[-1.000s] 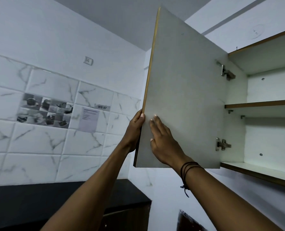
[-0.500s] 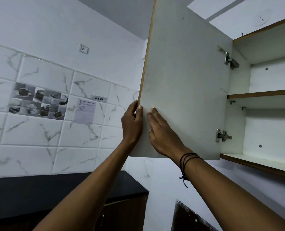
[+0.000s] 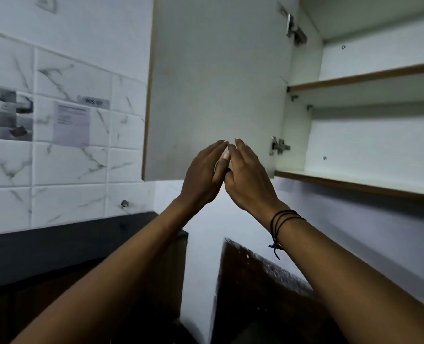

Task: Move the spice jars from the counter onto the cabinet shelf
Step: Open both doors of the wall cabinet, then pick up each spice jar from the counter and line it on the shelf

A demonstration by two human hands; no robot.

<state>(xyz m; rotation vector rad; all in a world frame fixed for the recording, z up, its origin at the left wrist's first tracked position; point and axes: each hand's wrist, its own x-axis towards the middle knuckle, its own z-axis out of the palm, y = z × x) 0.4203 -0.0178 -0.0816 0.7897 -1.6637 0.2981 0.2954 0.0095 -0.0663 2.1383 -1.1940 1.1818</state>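
Below the open cabinet door (image 3: 218,83), I see my left hand (image 3: 203,172) and right hand (image 3: 249,175) loose, holding nothing, shelf (image 3: 354,181) bare for jars.

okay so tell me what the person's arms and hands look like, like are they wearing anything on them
Both forearms are bare, with no sleeves in view. The right wrist carries a thin black cord bracelet, wrapped in several strands, with a knotted tail hanging below it. The left hand and right hand wear no gloves, and no rings show. The fingernails look short and pale.

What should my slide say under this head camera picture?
Both empty hands, left and right, meet before the open cabinet door; bare shelves wait.
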